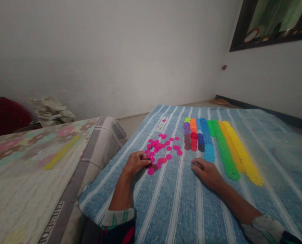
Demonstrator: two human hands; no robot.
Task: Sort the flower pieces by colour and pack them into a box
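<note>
At the left edge of a loose scatter of pink plastic discs (pixel 156 145), my left hand (pixel 137 162) has thumb and fingers pinched on a dark brown disc, partly hidden by the fingertips. Another brown disc (pixel 155 167) lies close by among the pink ones. My right hand (pixel 207 172) rests just below the sorted rows, its fingers curled together; whatever is between the tips is too small to make out. Overlapping discs form colour rows: brown ones (pixel 187 145), red ones (pixel 194 144), blue ones (pixel 209 150), green ones (pixel 225 156) and yellow ones (pixel 247 159).
The discs lie on a blue striped cloth (pixel 166 206). A printed label (pixel 161 125) is near its far left part. To the left stands a bed-like surface with a floral cover (pixel 34 183) and a yellow strip (pixel 62 152). A white wall (pixel 110 54) is behind.
</note>
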